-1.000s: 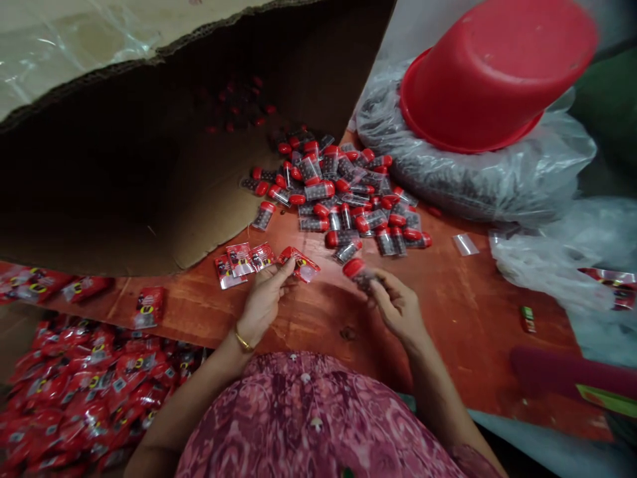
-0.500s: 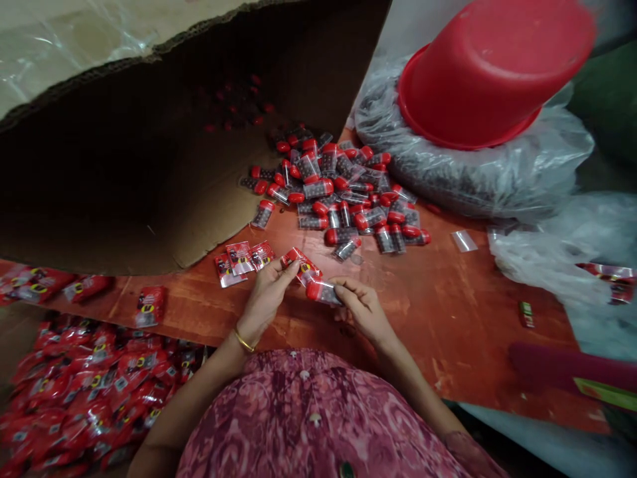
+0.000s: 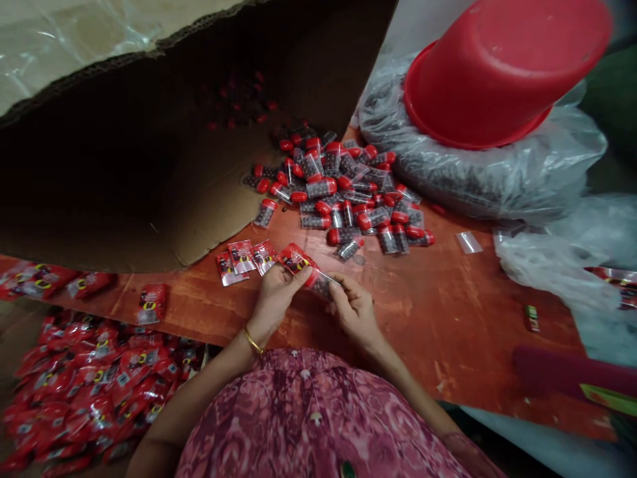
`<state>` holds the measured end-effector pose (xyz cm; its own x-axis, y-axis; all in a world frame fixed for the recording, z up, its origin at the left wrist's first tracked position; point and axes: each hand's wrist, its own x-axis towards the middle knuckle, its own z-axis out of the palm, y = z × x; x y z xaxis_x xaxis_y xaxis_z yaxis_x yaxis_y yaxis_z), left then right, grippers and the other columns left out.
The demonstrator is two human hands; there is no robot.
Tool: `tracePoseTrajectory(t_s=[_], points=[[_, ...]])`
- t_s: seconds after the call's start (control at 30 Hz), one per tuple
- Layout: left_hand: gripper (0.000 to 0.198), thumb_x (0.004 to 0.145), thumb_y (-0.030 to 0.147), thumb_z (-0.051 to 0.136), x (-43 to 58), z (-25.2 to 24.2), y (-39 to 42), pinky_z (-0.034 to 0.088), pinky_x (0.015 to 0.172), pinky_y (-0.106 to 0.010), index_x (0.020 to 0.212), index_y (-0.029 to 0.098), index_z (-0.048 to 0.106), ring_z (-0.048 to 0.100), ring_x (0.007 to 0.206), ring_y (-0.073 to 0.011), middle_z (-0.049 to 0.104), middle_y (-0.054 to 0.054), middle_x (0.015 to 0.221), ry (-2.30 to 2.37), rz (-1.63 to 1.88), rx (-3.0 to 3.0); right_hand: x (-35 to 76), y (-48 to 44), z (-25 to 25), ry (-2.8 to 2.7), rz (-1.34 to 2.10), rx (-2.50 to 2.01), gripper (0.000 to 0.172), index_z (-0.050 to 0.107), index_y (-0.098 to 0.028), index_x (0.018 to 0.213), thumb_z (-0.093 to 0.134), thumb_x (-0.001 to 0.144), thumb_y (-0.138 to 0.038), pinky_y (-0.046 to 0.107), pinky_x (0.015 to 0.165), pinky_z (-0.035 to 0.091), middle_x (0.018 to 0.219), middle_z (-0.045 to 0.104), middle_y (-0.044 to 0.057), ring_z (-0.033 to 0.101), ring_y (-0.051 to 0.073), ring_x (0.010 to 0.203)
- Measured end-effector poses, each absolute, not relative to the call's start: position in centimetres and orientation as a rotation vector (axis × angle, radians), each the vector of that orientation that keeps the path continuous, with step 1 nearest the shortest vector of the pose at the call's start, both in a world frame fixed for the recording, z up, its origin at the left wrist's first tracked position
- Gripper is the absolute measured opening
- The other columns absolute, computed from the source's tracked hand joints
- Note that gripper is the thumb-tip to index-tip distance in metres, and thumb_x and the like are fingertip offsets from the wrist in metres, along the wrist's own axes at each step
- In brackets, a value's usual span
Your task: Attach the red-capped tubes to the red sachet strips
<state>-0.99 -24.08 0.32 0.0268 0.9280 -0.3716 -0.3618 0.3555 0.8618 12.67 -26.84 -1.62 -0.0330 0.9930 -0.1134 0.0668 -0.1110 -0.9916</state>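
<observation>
My left hand [image 3: 277, 292], with a gold bangle at the wrist, pinches a red printed packet [image 3: 294, 255]. In the fingers of my right hand [image 3: 354, 307] is a small clear container with a red cap [image 3: 322, 287], dark pieces showing inside. The capped end lies against the packet and my left thumb; whether it is inside the packet I cannot tell. Several more flat red packets [image 3: 242, 256] lie just beyond my left hand. A heap of similar red-capped containers [image 3: 343, 192] spreads over the orange-red tabletop [image 3: 413, 292] ahead of both hands.
At left, a large cardboard box [image 3: 209, 242] lies open towards the heap. Many filled red packets [image 3: 99, 392] are piled below the table's left edge. A red bucket [image 3: 492, 79] stands upside down on a plastic-wrapped bundle [image 3: 478, 179]. A small green-labelled item [image 3: 531, 318] lies at right.
My hands have come together, bringing the container's red end up against the packet. The container is now more covered by my fingers. The view has shifted slightly.
</observation>
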Motion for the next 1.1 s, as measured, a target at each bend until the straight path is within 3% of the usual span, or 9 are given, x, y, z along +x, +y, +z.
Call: tracePoseTrajectory(t_s=[0.1, 0.33, 0.6, 0.67, 0.8, 0.87, 0.97, 1.03, 1.1], points=[[0.035, 0.055, 0.043, 0.080, -0.6, 0.2, -24.1, 0.043, 0.055, -0.021, 0.063, 0.013, 0.063, 0.053, 0.054, -0.0095, 0.063, 0.000, 0.060, 1.100, 1.091, 0.591, 11.5, -26.6, -1.9, -1.213, 1.202, -1.338, 0.029, 0.059, -0.019, 0.097, 0.047, 0.086, -0.043, 0.022, 0.042, 0.038, 0.058, 0.051, -0.004, 0.044, 0.009, 0.044], [0.028, 0.058, 0.038, 0.079, -1.6, 0.3, -24.0, 0.044, 0.058, -0.021, 0.060, 0.013, 0.066, 0.054, 0.056, -0.0090, 0.064, 0.000, 0.060, 1.115, 1.172, 0.516, 11.5, -25.7, -0.9, -1.088, 1.443, -1.158, 0.031, 0.051, -0.021, 0.092, 0.061, 0.077, -0.046, 0.020, 0.044, 0.040, 0.055, 0.054, -0.008, 0.051, 0.008, 0.042], [0.031, 0.054, 0.038, 0.082, -1.7, -0.3, -24.9, 0.046, 0.058, -0.023, 0.059, 0.013, 0.065, 0.056, 0.054, -0.0104, 0.065, 0.000, 0.058, 1.031, 1.021, 0.528, 10.0, -24.5, -2.7, -1.066, 1.373, -1.200, 0.037, 0.044, -0.022, 0.066, 0.071, 0.063, -0.047, 0.019, 0.037, 0.033, 0.046, 0.044, -0.010, 0.037, 0.006, 0.036], [0.031, 0.052, 0.037, 0.083, -2.7, -0.2, -25.4, 0.048, 0.060, -0.025, 0.058, 0.012, 0.065, 0.059, 0.054, -0.0123, 0.066, -0.002, 0.058, 1.045, 0.964, 0.452, 9.9, -24.4, -2.9, -1.204, 1.292, -1.206, 0.035, 0.045, -0.022, 0.065, 0.069, 0.065, -0.046, 0.019, 0.041, 0.034, 0.048, 0.042, -0.009, 0.037, 0.007, 0.040], [0.024, 0.060, 0.032, 0.080, -7.2, 0.5, -26.6, 0.052, 0.069, -0.027, 0.064, 0.014, 0.066, 0.066, 0.061, -0.0150, 0.071, -0.004, 0.065, 1.194, 1.158, 0.196, 11.9, -23.9, -2.8, -1.587, 0.958, -1.320, 0.027, 0.055, -0.020, 0.078, 0.047, 0.084, -0.045, 0.026, 0.057, 0.043, 0.066, 0.055, 0.000, 0.051, 0.013, 0.060], [0.024, 0.073, 0.038, 0.069, -9.9, 1.0, -27.0, 0.053, 0.072, -0.025, 0.067, 0.015, 0.064, 0.067, 0.064, -0.0128, 0.070, -0.003, 0.066, 1.309, 1.418, 0.015, 13.6, -23.2, -3.0, -1.705, 0.624, -1.543, 0.029, 0.059, -0.018, 0.091, 0.047, 0.085, -0.044, 0.033, 0.068, 0.045, 0.080, 0.060, 0.006, 0.054, 0.018, 0.073], [0.047, 0.086, 0.054, 0.044, -12.2, 1.2, -27.6, 0.053, 0.072, -0.023, 0.071, 0.014, 0.064, 0.066, 0.065, -0.0112, 0.069, -0.003, 0.066, 1.391, 1.661, -0.193, 15.5, -22.1, -3.7, -1.847, 0.249, -1.812, 0.038, 0.061, -0.016, 0.108, 0.046, 0.086, -0.043, 0.038, 0.075, 0.043, 0.095, 0.060, 0.013, 0.053, 0.026, 0.088], [0.054, 0.083, 0.061, 0.041, -12.0, 0.8, -28.0, 0.054, 0.069, -0.026, 0.069, 0.014, 0.063, 0.065, 0.061, -0.0129, 0.068, -0.004, 0.062, 1.424, 1.607, -0.153, 16.0, -21.8, -4.3, -1.920, 0.142, -1.883, 0.040, 0.062, -0.016, 0.110, 0.045, 0.087, -0.043, 0.039, 0.074, 0.043, 0.097, 0.058, 0.015, 0.051, 0.027, 0.089], [0.047, 0.076, 0.060, 0.054, -10.6, 0.2, -28.1, 0.055, 0.069, -0.031, 0.068, 0.015, 0.064, 0.065, 0.058, -0.0157, 0.066, -0.003, 0.059, 1.506, 1.459, 0.129, 16.0, -21.8, -4.7, -1.947, 0.090, -1.906, 0.039, 0.064, -0.016, 0.106, 0.045, 0.087, -0.044, 0.038, 0.073, 0.042, 0.096, 0.058, 0.015, 0.051, 0.027, 0.088]])
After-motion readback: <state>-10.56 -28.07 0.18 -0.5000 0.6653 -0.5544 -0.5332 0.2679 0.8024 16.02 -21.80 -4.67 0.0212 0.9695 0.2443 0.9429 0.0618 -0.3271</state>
